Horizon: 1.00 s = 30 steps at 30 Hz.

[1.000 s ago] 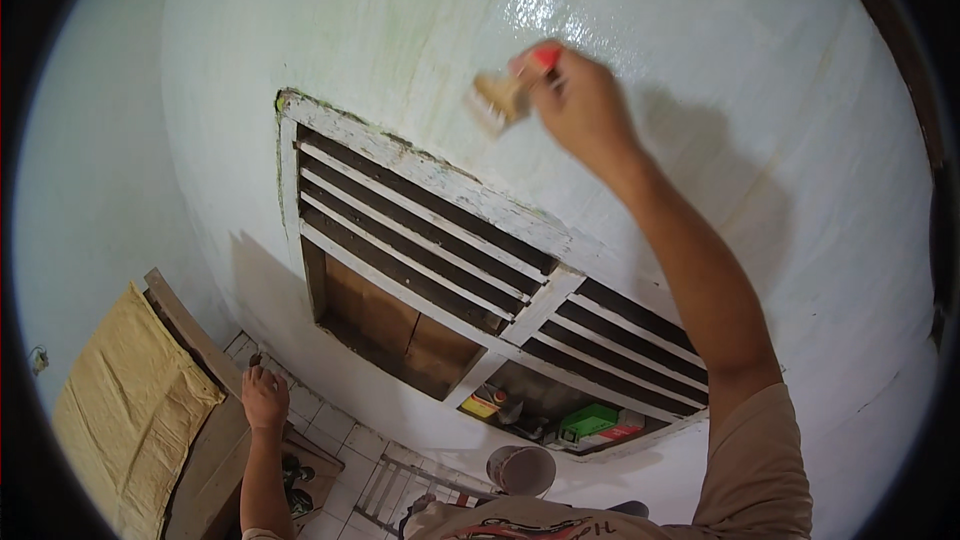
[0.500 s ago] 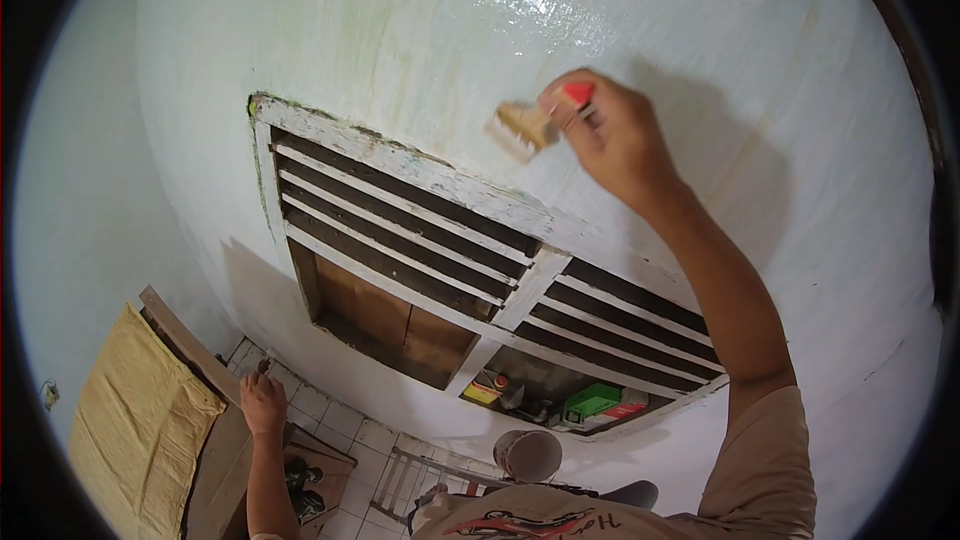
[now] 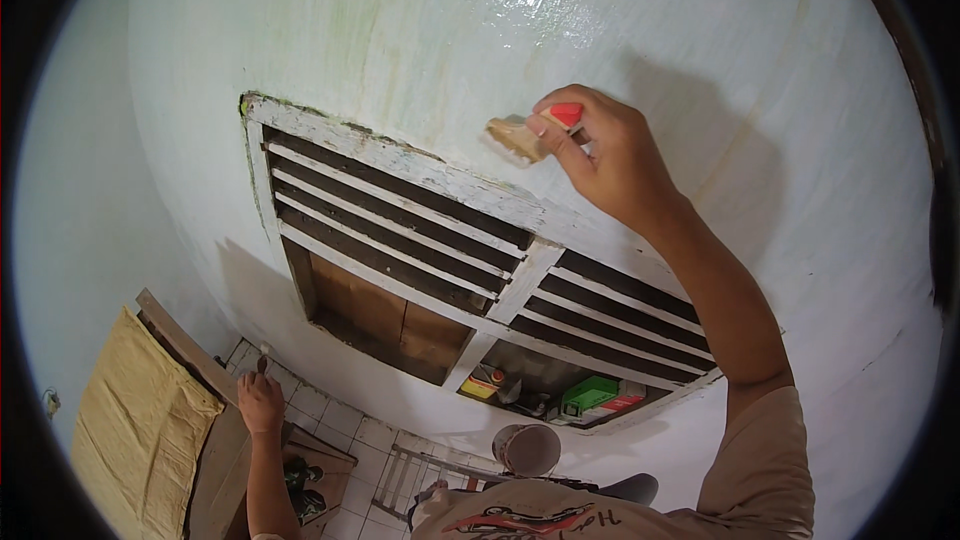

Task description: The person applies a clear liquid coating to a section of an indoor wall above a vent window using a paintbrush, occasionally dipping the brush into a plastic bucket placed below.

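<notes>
A flat paintbrush (image 3: 516, 139) with pale, wet-looking bristles and a red-marked handle is in my right hand (image 3: 612, 152). Its bristles are at the wall (image 3: 420, 50), just above the white window frame (image 3: 400, 148); whether they touch is hard to tell. Higher up, a wet patch on the wall shines. My left hand (image 3: 262, 403) is low on the left, fingers closed, by the edge of a wooden board (image 3: 190, 345). Past its fingers shows a small brown object with a pale end, too small to name.
White slats fill the frame's upper part. On its lower right ledge stand a yellow container (image 3: 483, 381) and a green box (image 3: 590, 395). Below are a bucket (image 3: 526, 450), a ladder-like rack (image 3: 405, 475) and floor tiles. A yellowish cloth-like cover (image 3: 140, 410) is at lower left.
My right hand and the paintbrush have shifted slightly downward, and the brush lies flatter. The left hand has stayed nearly in place.
</notes>
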Each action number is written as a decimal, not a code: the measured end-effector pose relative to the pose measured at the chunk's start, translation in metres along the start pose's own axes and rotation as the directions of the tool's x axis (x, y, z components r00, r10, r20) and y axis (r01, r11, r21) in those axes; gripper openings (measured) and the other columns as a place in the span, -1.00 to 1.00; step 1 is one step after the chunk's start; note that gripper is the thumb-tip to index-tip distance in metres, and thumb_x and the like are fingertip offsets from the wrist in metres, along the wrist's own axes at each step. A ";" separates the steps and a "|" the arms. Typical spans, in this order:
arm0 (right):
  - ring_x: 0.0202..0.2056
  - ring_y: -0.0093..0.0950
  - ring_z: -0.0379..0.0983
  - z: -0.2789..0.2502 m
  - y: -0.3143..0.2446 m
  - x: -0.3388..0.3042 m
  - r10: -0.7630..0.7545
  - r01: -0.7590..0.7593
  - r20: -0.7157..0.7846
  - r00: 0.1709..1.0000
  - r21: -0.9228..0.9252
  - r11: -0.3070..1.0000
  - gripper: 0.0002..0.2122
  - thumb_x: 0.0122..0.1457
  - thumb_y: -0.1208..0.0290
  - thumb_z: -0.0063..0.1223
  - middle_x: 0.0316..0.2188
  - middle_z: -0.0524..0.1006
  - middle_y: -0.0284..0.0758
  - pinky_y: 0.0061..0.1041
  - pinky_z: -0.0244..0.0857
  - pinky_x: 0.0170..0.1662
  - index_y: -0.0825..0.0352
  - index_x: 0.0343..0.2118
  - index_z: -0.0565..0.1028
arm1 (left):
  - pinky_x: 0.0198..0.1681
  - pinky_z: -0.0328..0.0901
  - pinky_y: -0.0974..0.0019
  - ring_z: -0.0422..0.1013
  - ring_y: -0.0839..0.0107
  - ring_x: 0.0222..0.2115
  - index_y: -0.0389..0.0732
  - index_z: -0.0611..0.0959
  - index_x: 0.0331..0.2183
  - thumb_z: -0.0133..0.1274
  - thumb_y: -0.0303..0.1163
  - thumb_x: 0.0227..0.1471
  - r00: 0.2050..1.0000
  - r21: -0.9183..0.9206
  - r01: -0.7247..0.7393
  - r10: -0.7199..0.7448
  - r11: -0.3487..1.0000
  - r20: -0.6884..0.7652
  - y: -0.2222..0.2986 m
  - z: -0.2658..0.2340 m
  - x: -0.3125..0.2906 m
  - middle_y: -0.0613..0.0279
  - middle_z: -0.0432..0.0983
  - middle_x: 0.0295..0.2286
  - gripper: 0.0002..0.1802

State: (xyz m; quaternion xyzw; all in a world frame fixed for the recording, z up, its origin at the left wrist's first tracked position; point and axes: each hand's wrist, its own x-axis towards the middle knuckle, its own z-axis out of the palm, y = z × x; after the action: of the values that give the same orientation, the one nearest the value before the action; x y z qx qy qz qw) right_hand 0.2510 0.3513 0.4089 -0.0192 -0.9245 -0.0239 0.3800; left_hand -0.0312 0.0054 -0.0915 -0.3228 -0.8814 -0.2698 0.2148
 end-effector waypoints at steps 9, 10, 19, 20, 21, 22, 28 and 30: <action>-0.41 -0.41 0.55 -0.001 0.006 -0.018 0.011 0.002 0.148 0.989 -0.090 0.996 -0.86 0.26 0.45 0.19 -0.40 0.58 -0.19 -0.50 0.47 -0.35 0.43 -0.27 0.54 | -0.12 0.33 -0.04 0.39 -0.06 -0.24 -0.33 0.54 -0.47 0.09 -0.49 0.04 1.000 -0.023 0.012 -0.012 1.000 0.005 -0.002 0.002 -0.002 -0.04 0.44 -0.37 -0.88; -0.42 -0.33 0.53 -0.003 0.002 -0.015 -0.001 0.013 0.130 0.992 -0.095 0.995 -0.86 0.25 0.43 0.20 -0.45 0.56 -0.17 -0.42 0.41 -0.34 0.40 -0.30 0.52 | -0.13 0.33 -0.04 0.39 -0.06 -0.24 -0.33 0.54 -0.46 0.10 -0.49 0.04 1.000 -0.024 0.016 -0.015 1.000 0.021 -0.002 0.002 -0.004 -0.03 0.44 -0.37 -0.88; -0.42 -0.36 0.55 0.008 0.007 -0.024 0.018 -0.017 0.107 0.994 -0.016 1.000 -0.85 0.26 0.42 0.19 -0.41 0.57 -0.19 -0.45 0.44 -0.34 0.41 -0.28 0.53 | -0.14 0.33 -0.04 0.38 -0.06 -0.25 -0.32 0.51 -0.47 0.10 -0.48 0.05 1.000 -0.021 0.006 -0.006 1.000 -0.015 -0.001 0.001 0.000 -0.03 0.43 -0.39 -0.87; -0.46 -0.31 0.53 0.004 0.010 -0.032 0.027 -0.025 0.096 0.995 -0.022 0.999 -0.84 0.26 0.38 0.19 -0.46 0.56 -0.20 -0.41 0.40 -0.35 0.39 -0.30 0.52 | -0.14 0.33 -0.04 0.38 -0.06 -0.26 -0.32 0.51 -0.48 0.09 -0.48 0.05 1.000 -0.020 -0.007 0.007 1.000 -0.011 -0.001 0.000 -0.001 -0.03 0.42 -0.39 -0.86; -0.46 -0.31 0.53 0.000 0.011 -0.039 0.033 -0.031 0.102 0.994 -0.018 0.999 -0.84 0.26 0.38 0.19 -0.46 0.56 -0.20 -0.41 0.40 -0.35 0.39 -0.30 0.52 | -0.14 0.33 -0.04 0.38 -0.06 -0.26 -0.32 0.51 -0.48 0.09 -0.48 0.05 1.000 -0.018 -0.006 0.006 1.000 -0.002 0.000 -0.002 -0.001 -0.03 0.42 -0.39 -0.86; -0.44 -0.32 0.55 -0.005 0.010 -0.046 0.101 -0.097 0.103 0.990 -0.045 0.994 -0.85 0.26 0.38 0.18 -0.45 0.57 -0.21 -0.42 0.41 -0.34 0.38 -0.29 0.52 | -0.14 0.33 -0.04 0.38 -0.05 -0.26 -0.32 0.50 -0.49 0.09 -0.48 0.06 1.000 -0.022 -0.015 0.014 1.000 -0.005 0.002 -0.002 0.000 -0.03 0.42 -0.40 -0.85; -0.36 -0.39 0.61 -0.039 -0.004 -0.097 0.246 -0.246 0.025 0.969 -0.003 0.969 -0.86 0.27 0.39 0.17 -0.42 0.58 -0.23 -0.45 0.46 -0.29 0.37 -0.27 0.53 | -0.15 0.32 -0.05 0.38 -0.12 -0.29 -0.33 0.49 -0.54 0.04 -0.48 0.08 0.997 0.012 -0.069 0.069 0.998 -0.029 -0.005 0.001 -0.003 -0.06 0.42 -0.43 -0.81; -0.35 -0.40 0.61 -0.044 -0.007 -0.128 0.293 -0.293 0.023 0.956 0.027 0.956 -0.86 0.28 0.39 0.17 -0.39 0.59 -0.23 -0.45 0.46 -0.29 0.36 -0.26 0.54 | -0.14 0.32 -0.04 0.38 -0.11 -0.29 -0.33 0.49 -0.54 0.03 -0.49 0.08 0.992 0.041 -0.126 0.127 0.991 -0.018 -0.006 0.004 -0.001 -0.06 0.42 -0.43 -0.81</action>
State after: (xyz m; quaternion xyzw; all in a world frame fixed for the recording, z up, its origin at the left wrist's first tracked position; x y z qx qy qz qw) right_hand 0.3727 0.3396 0.3499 -0.1505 -0.9151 0.0469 0.3711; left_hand -0.0355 0.0037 -0.0971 -0.3708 -0.8621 -0.2413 0.2469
